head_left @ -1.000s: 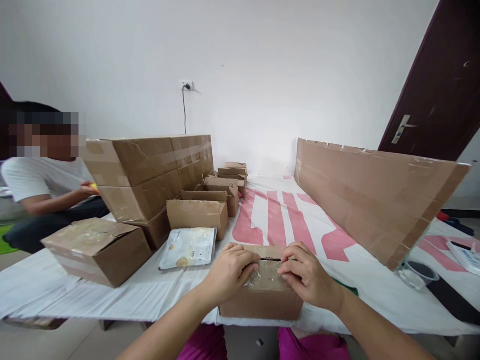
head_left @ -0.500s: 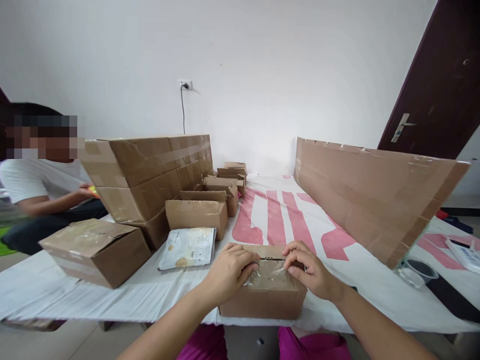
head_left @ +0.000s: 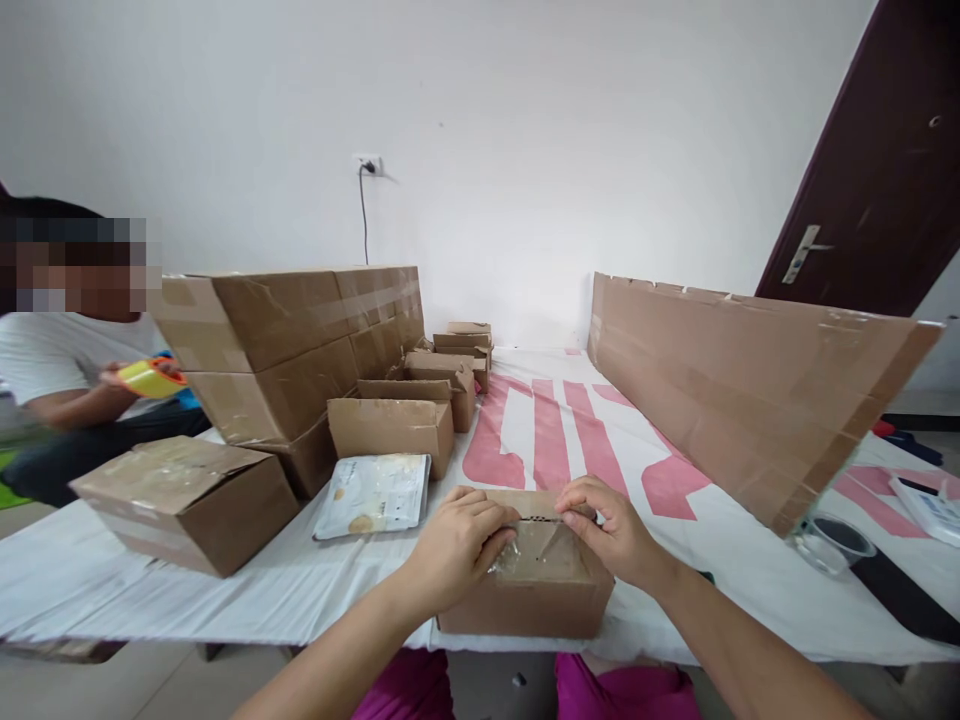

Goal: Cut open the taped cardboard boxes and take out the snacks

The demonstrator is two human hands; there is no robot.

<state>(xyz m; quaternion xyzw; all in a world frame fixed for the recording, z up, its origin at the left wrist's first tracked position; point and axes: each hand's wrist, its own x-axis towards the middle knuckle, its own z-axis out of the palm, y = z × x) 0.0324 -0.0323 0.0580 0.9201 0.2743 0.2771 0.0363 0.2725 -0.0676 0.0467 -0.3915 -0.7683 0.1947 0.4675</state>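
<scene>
A small cardboard box sits at the front edge of the cloth-covered table, close to my body. Crumpled clear tape lies over its top, beside a narrow dark gap between the flaps. My left hand is curled over the left of the top, fingertips pressed down at the flap edge and tape. Over the right of the gap, my right hand is closed in a pinch, apparently on a strip of the clear tape. A white printed pouch lies left of the box.
Stacked cartons stand at left, with a closed box before them and several open boxes alongside. A cardboard panel stands at right, near a clear container. A co-worker at far left holds yellow tape.
My right hand has shifted slightly left along the box top, fingers closer together. My left hand stays put. The co-worker's yellow tape roll has come further into view.
</scene>
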